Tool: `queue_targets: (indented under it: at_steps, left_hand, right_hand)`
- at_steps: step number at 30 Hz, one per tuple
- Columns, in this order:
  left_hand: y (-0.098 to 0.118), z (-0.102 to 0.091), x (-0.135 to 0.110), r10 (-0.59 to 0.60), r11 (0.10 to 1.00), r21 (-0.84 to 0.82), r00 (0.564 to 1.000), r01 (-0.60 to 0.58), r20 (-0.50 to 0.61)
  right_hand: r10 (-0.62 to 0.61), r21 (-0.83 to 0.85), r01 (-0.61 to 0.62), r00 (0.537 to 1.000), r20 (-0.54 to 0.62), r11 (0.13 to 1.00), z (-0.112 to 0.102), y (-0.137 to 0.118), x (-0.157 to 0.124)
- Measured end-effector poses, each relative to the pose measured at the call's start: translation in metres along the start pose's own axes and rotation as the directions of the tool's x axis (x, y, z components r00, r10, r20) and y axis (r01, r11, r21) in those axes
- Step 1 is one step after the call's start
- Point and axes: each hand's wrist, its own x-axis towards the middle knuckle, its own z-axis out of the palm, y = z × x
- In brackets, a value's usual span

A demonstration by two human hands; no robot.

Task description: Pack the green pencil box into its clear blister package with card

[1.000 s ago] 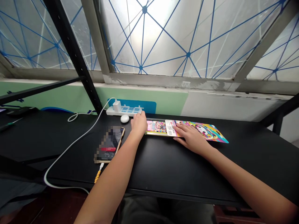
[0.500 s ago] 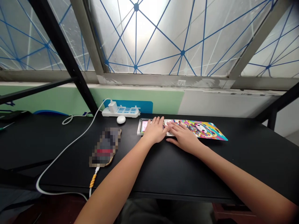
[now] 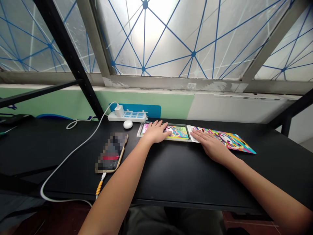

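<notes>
Head view: nearest to us our two forearms run up over the black table [image 3: 171, 176]. Off to the left of our left arm, a phone [image 3: 111, 152] lies flat on the table, with a yellow-tipped cable [image 3: 99, 187] plugged into its near end and hanging over the table edge.

Further out, our left hand [image 3: 156, 131] lies flat, fingers spread, on the left part of a clear-fronted colourful package [image 3: 177, 133]. Our right hand [image 3: 213, 146] lies flat too, fingers extended, on the colourful printed card [image 3: 232, 141] that reaches out to the right. Neither hand grips anything; both only press down.

Beyond the left hand, just past its fingertips, sit a small white oval object [image 3: 127, 124] and a white power strip [image 3: 127, 115] with a charger plugged in.

We judge the risks modest. With flat palms and no grip, the package and card could skid on the smooth table or slide apart. A push away from us could knock the oval object into the power strip. A left elbow swung wide could catch the phone or drag its cable.
</notes>
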Motion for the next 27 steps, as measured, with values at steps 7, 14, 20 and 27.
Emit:
queue_targets:
  at_steps: [7, 14, 20, 27]
  left_hand:
    - [-0.022, -0.007, 0.000, -0.064, 0.994, 0.081, 0.997, 0.067, -0.040]
    - [-0.001, 0.008, -0.003, -0.051, 0.989, 0.127, 0.986, 0.071, -0.156]
    - [0.034, 0.024, -0.009, 0.072, 0.993, 0.103, 0.987, -0.058, -0.146]
    - [0.040, 0.028, -0.010, 0.131, 0.989, 0.093, 0.976, -0.116, -0.172]
  right_hand:
    - [0.038, -0.074, -0.046, 0.993, -0.108, 0.996, -0.021, -0.008, 0.003]
    - [-0.383, -0.015, 0.384, 0.922, 0.062, 0.923, -0.034, -0.127, 0.006]
    - [-0.339, 0.237, 0.324, 0.940, 0.024, 0.916, -0.033, -0.157, 0.044]
    - [-0.322, 0.384, 0.300, 0.947, -0.007, 0.873, -0.018, -0.143, 0.067]
